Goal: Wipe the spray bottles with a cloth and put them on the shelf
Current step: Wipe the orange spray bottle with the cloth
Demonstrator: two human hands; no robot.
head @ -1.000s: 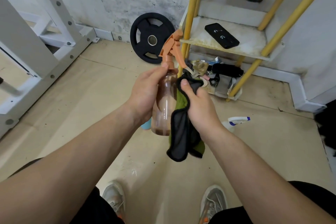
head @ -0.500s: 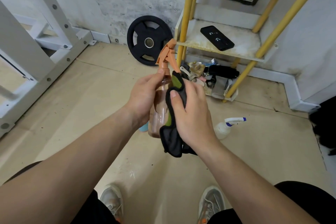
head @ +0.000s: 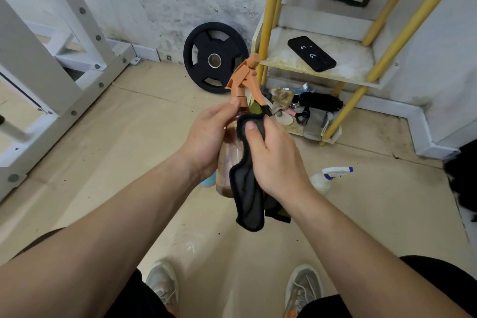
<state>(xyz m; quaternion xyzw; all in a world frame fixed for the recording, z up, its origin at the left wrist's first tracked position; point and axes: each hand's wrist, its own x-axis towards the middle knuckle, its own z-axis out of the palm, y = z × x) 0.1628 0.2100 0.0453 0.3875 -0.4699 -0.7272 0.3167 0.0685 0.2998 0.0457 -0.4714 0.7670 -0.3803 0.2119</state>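
Fingers [head: 228, 111] of the left hand [head: 206, 142] curl round the spray bottle [head: 230, 160]; the right hand [head: 276, 162] squeezes the cloth [head: 247, 201] on it. Hard rubbing might twist it loose; the grip is half hidden.

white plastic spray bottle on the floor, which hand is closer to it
Right. The right hand is just left of the white plastic spray bottle; the left hand lies farther left.

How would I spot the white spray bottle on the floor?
Find the yellow-legged shelf in the corner. On the floor in front of it, just right of the right hand that holds the dark cloth, sits the white spray bottle. Its trigger head is white with blue trim, unlike the amber bottle with an orange trigger in the left hand.
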